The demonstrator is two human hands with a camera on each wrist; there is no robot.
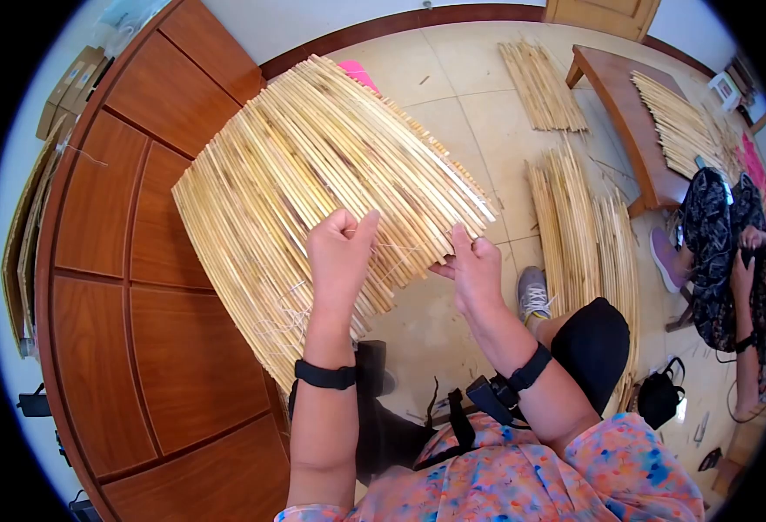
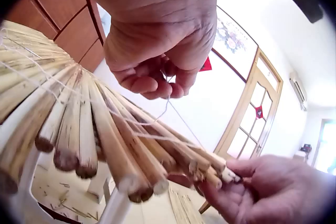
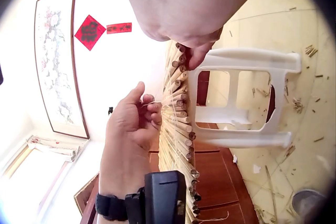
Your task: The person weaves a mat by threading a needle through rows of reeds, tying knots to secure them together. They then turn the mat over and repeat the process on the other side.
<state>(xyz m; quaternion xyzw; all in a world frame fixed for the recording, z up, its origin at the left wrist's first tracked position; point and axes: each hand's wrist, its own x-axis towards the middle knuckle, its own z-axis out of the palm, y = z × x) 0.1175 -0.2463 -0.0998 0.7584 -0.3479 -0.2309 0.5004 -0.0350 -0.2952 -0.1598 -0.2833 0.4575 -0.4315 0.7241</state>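
A wide mat of pale stalks point(image 1: 287, 174), bound with white thread point(image 2: 157, 121), lies across the middle of the head view. Above its near edge the left hand point(image 1: 339, 257) curls its fingers round the thread, which runs taut to the stalk ends in the left wrist view. The right hand point(image 1: 476, 270) pinches the outermost stalk ends at the mat's right corner, also seen at the lower right of the left wrist view. Loose loops of thread point(image 1: 283, 322) lie on the mat's near left part.
A white plastic stool point(image 3: 241, 56) stands under the mat. Wooden cabinet panels point(image 1: 96, 200) are at left. Stalk bundles point(image 1: 565, 235) lie on the floor at right, near a wooden table point(image 1: 631, 130) with more stalks. Another person point(image 1: 722, 261) sits at far right.
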